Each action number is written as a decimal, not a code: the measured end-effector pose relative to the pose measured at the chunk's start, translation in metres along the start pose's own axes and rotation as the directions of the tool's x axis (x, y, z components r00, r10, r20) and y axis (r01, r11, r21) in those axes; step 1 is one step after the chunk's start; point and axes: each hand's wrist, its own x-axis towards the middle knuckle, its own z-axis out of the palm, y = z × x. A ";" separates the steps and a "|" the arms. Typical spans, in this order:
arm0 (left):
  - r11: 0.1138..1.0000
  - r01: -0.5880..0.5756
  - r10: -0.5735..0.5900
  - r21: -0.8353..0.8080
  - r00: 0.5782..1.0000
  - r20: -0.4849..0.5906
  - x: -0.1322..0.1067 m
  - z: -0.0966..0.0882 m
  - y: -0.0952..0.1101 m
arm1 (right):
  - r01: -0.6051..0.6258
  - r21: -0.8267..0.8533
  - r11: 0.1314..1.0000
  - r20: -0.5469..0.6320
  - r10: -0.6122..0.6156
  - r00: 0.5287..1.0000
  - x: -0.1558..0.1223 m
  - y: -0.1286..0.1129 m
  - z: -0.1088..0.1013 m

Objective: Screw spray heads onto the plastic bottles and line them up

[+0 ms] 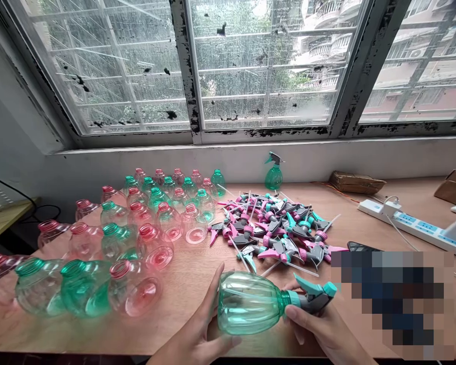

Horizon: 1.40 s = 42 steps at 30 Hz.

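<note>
A clear green spray bottle lies sideways between my hands above the table's front edge. My left hand cups its base, thumb below and fingers behind. The thumb and fingers of my right hand close around the green collar at the neck, where a grey and green trigger sprayer head is fitted. A thin tube shows faintly inside the bottle. Just behind is a heap of loose trigger sprayer heads, pink-grey and green-grey, with white tubes sticking out.
Rows of open pink and green bottles fill the table's left side. One bottle with a sprayer head stands by the wall. At right are a power strip, a brown package, a dark phone-like object and a blurred patch.
</note>
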 end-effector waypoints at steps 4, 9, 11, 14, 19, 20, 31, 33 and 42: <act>1.000 0.000 0.001 0.015 1.000 -0.012 -0.001 -0.001 -0.002 | -0.002 -0.001 1.000 0.012 0.002 1.000 0.000 -0.002 0.002; 0.999 0.021 -0.021 -0.045 1.000 0.015 0.000 -0.004 -0.006 | -0.014 0.007 1.000 0.008 0.014 1.000 -0.001 -0.005 0.004; 0.999 0.012 -0.010 -0.050 1.000 0.024 0.000 -0.004 -0.005 | -0.011 0.002 1.000 -0.001 0.011 1.000 -0.001 -0.005 0.003; 1.000 0.006 -0.006 -0.014 1.000 0.001 0.001 -0.003 -0.004 | -0.014 -0.011 1.000 -0.017 0.014 1.000 -0.001 -0.003 0.001; 0.999 -0.006 0.007 0.044 1.000 -0.011 0.000 -0.001 -0.003 | -0.002 -0.007 1.000 -0.012 0.002 1.000 0.000 -0.001 0.000; 0.999 -0.003 0.004 0.041 1.000 -0.009 0.000 -0.001 -0.003 | 0.002 -0.008 1.000 -0.005 -0.002 1.000 0.000 -0.001 0.000; 0.998 -0.035 0.034 0.052 0.999 0.024 0.000 -0.006 -0.007 | -0.004 -0.039 0.999 0.020 0.005 1.000 0.000 -0.004 0.000; 0.992 -0.055 0.054 0.116 0.999 0.010 -0.001 -0.007 -0.011 | -0.007 -0.035 0.999 0.014 0.008 1.000 0.000 -0.004 0.001; 0.999 0.031 -0.031 -0.009 0.999 0.021 0.001 -0.003 -0.005 | -0.004 -0.018 1.000 -0.004 0.004 1.000 -0.001 -0.003 0.001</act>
